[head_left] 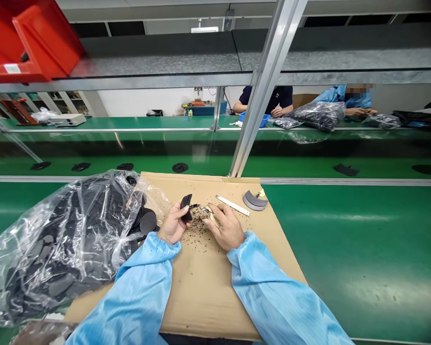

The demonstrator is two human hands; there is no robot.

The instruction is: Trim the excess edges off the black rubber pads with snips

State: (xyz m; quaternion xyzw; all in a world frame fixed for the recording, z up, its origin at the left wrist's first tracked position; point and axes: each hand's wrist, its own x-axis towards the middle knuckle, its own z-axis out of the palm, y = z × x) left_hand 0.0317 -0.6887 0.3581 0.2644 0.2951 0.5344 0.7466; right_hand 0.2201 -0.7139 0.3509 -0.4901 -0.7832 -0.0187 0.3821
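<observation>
My left hand (pixel 174 225) pinches a black curved plastic part (pixel 187 207), held upright above the cardboard. A thin dark piece juts from its right side. Wrapped in my right hand (pixel 226 227) is a pair of small cutting pliers (pixel 206 212) with pale yellow grips, its metal jaws at that thin piece. Whether the jaws touch it I cannot tell. Small black plastic scraps (pixel 197 235) lie scattered below both hands. A white-handled flat knife (pixel 232 205) rests just beyond my right hand, beside a grey curved part (pixel 255 201).
A clear bag (pixel 75 239) full of black parts bulges at left, overlapping the cardboard sheet (pixel 208 297). Black pieces (pixel 180 167) lie spaced along the green belt behind. A metal post (pixel 262 91) rises ahead; a red bin (pixel 32 43) hangs over upper left. Two people sit opposite.
</observation>
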